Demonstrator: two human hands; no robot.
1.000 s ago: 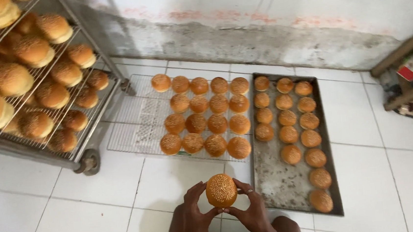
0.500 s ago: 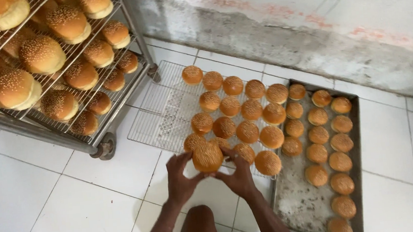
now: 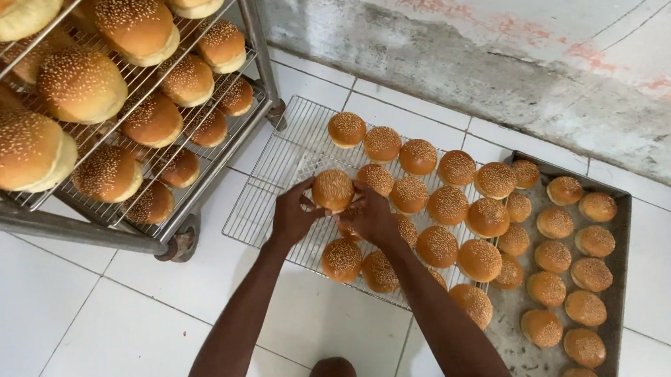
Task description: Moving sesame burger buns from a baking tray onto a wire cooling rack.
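Both hands, left hand and right hand, close around one bun, seeded dome up, round with no long axis, held just above the wire rack on the floor. Beyond lie more buns, a metal tray right, a trolley left.

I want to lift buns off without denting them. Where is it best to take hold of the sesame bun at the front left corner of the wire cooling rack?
Probably by its lower sides. The round golden sesame-topped bun sits dome up on the wire cooling rack, open floor to its left and front, a neighbouring bun tight on its right. Come from above, grip running front to back.
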